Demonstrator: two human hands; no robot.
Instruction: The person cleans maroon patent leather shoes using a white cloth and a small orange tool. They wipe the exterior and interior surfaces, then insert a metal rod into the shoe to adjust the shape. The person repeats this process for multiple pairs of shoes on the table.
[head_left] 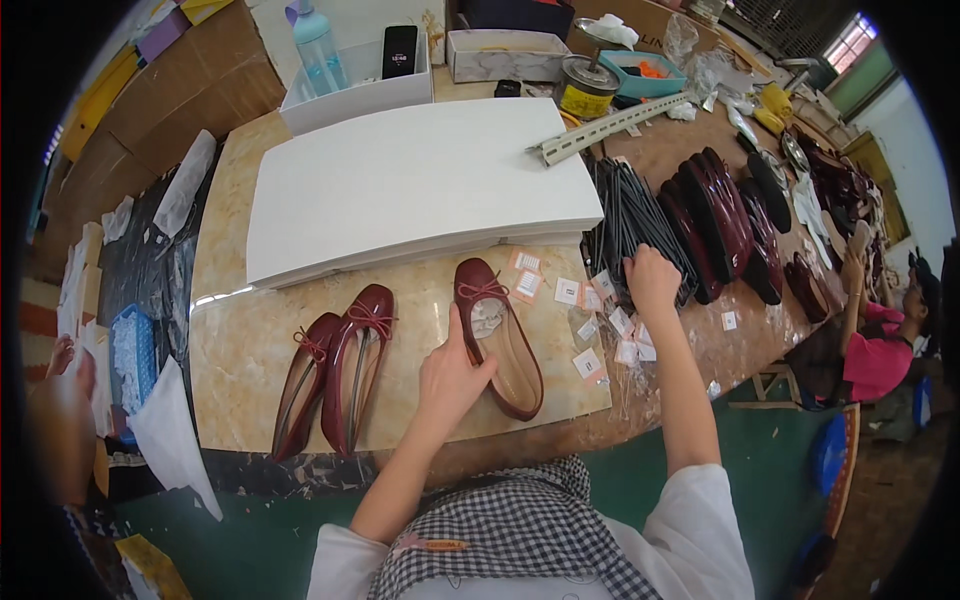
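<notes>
My left hand [452, 378] grips a burgundy patent ballet flat [527, 385] by its side, thumb near the opening. This flat has a small bow, a beige insole and crumpled white paper in its toe. To its left lie two matching ballet flats [345, 405], side by side, each with a dark rod inside. My right hand [653, 280] is on a heap of thin black sticks [625, 205], its fingers curled in a pinch on one; the fingertips are partly hidden. Several small white-and-orange tags [587, 363] are scattered on the table between the hands.
A thick stack of white sheets [410, 190] covers the table's far middle, with a slotted metal bar [612, 130] across its corner. More burgundy shoes [722, 215] stand right of the sticks. A white box [430, 88] holds a bottle and phone. At far right sits another person [875, 355].
</notes>
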